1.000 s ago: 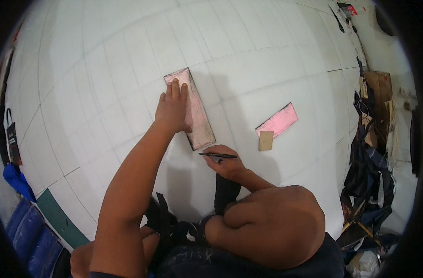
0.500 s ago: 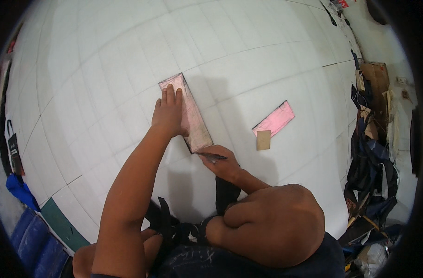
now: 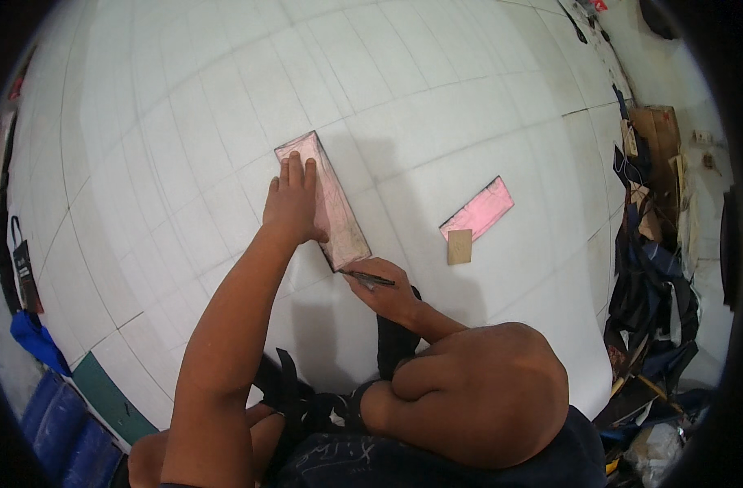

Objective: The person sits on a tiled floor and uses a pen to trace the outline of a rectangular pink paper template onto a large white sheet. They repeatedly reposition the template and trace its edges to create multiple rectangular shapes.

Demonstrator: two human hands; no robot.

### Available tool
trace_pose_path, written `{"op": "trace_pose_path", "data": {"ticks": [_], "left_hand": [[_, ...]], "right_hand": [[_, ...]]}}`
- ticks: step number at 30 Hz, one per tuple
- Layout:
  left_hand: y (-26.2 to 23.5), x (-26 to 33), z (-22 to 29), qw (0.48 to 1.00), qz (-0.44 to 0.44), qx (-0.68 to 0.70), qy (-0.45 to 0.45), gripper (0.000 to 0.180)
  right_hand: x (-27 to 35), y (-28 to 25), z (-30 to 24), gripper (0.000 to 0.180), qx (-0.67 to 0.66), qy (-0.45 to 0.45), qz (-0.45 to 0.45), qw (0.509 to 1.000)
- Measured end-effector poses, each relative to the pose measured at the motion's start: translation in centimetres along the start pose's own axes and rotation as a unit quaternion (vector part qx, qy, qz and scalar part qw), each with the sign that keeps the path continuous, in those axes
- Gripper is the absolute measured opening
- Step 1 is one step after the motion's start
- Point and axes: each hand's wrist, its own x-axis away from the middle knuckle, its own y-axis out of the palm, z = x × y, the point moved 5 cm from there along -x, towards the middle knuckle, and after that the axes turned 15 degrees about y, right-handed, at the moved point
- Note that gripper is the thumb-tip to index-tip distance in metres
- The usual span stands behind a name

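A long pink rectangular template [image 3: 343, 213] with dark, smudged edges lies aslant on a large white sheet [image 3: 209, 146] ruled with faint lines. My left hand [image 3: 292, 202] presses flat on its left side, fingers stretched toward the far end. Just off the near end, my right hand [image 3: 388, 294] grips a dark pen [image 3: 376, 279]. The pen's point is at or close to the template's near left corner; the fingers partly hide it. To the right are a smaller pink template [image 3: 484, 205] and a small tan card [image 3: 459, 247] that overlaps its near end.
Dark cloth [image 3: 664, 285] and a cardboard box [image 3: 656, 146] crowd the right side. On the left lie a blue cloth [image 3: 38, 337], a dark green panel [image 3: 111, 398] and a blue ribbed cushion-like thing [image 3: 66, 431]. My bent knee [image 3: 502, 390] sits near the right forearm.
My right hand has shifted slightly left along the template's near end, with the pen now showing more clearly. My left hand stays on the template, which seems not to have moved on the sheet.
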Motion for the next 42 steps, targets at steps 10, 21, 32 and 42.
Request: {"op": "trace_pose_path", "data": {"ticks": [10, 21, 32, 42], "left_hand": [[-0.1, 1.1, -0.7, 0.999, 0.016, 0.017, -0.024, 0.143], [-0.5, 0.8, 0.0, 0.997, 0.059, 0.054, 0.007, 0.137], [4.2, 3.4, -0.7, 0.982, 0.187, 0.011, 0.040, 0.120], [1.4, -1.7, 4.3, 0.987, 0.144, 0.058, 0.051, 0.118]], "right_hand": [[0.0, -1.1, 1.3, 0.021, -0.003, 0.029, 0.008, 1.000], [-0.1, -4.5, 2.4, 0.015, 0.049, 0.057, 0.071, 0.995], [-2.6, -7.6, 4.0, 0.028, -0.002, 0.025, 0.111, 0.994], [-3.2, -6.8, 5.2, 0.041, 0.269, -0.041, 0.098, 0.957]]}}
